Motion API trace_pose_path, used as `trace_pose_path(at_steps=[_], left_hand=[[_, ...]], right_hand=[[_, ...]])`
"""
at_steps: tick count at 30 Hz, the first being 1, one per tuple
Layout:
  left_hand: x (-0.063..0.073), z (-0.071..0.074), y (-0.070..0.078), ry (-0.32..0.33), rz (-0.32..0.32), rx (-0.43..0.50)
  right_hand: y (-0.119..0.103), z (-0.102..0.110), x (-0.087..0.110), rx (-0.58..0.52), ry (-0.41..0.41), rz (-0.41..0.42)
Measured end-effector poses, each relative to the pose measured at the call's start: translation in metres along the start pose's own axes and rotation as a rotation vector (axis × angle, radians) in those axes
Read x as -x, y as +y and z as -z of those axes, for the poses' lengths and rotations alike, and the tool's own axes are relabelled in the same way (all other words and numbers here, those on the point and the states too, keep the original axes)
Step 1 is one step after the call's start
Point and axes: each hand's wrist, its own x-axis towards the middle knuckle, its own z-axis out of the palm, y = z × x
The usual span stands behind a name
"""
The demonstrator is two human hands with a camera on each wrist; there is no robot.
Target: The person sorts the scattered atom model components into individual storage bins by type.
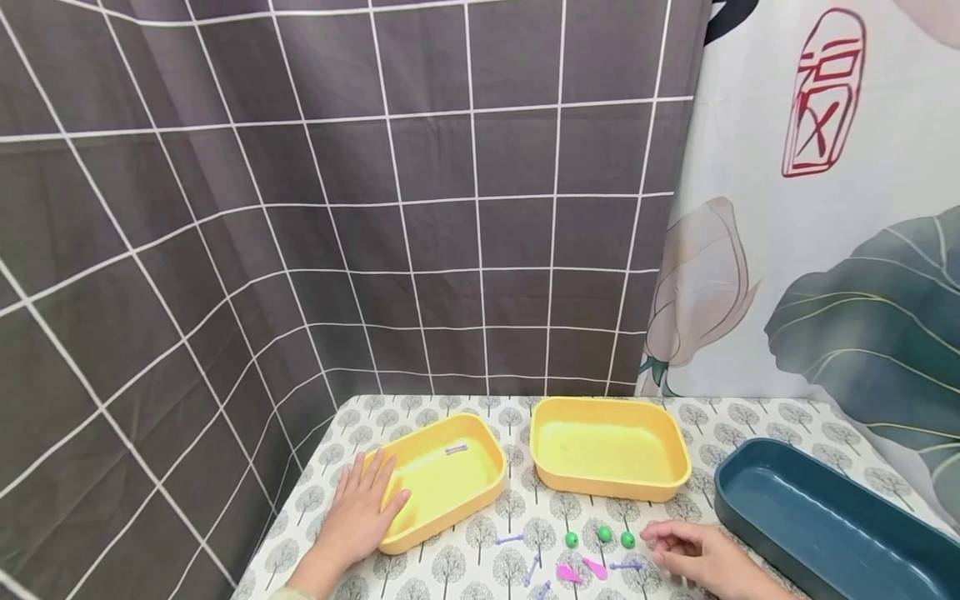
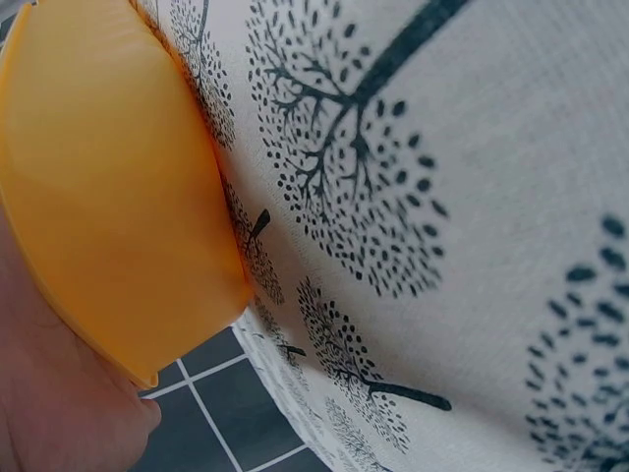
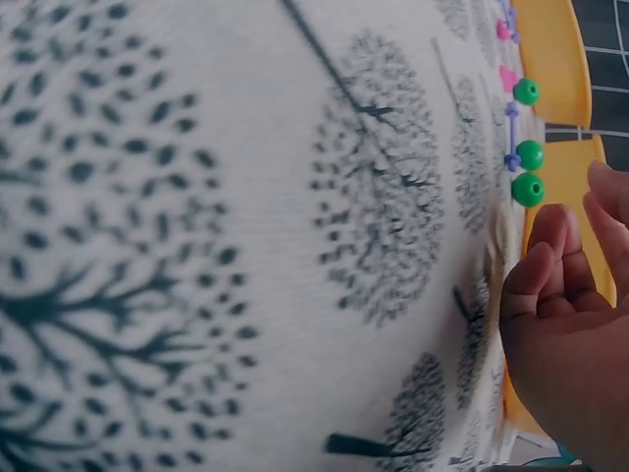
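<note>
Your right hand (image 1: 697,553) is just beside three green beads (image 1: 604,534) on the tree-print tablecloth (image 1: 450,575), fingers loosely curled, nothing visible in them. Your left hand (image 1: 356,510) lies over the left end of the left yellow tray (image 1: 450,527), fingers straight, slightly apart. Beads probably roll if nudged; a pinch from directly above, tray kept steady, should work best.

The left hand (image 1: 358,515), fingers straight, lies near the worktop's (image 1: 450,579) left edge; the right hand (image 1: 693,552), fingers loosely bent, nearer the right.
</note>
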Motion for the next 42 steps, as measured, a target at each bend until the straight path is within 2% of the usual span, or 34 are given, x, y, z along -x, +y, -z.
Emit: trace_pose_path(at_steps=[3, 9, 17, 28, 42], left_hand=[[0.0, 0.0, 0.0, 0.001, 0.0, -0.002], [-0.001, 0.001, 0.0, 0.003, 0.002, -0.005], [-0.001, 0.001, 0.0, -0.001, 0.003, -0.013], [-0.001, 0.002, 0.001, -0.003, -0.001, -0.028], [0.001, -0.002, 0.002, 0.017, -0.011, -0.026]], right_hand=[[0.006, 0.001, 0.002, 0.004, -0.027, 0.014], [0.006, -0.002, -0.001, 0.069, -0.04, -0.024], [0.002, -0.011, -0.004, 0.209, 0.009, -0.054], [-0.003, -0.02, -0.008, 0.282, 0.065, -0.096], [-0.008, -0.026, -0.015, 0.294, 0.059, -0.175]])
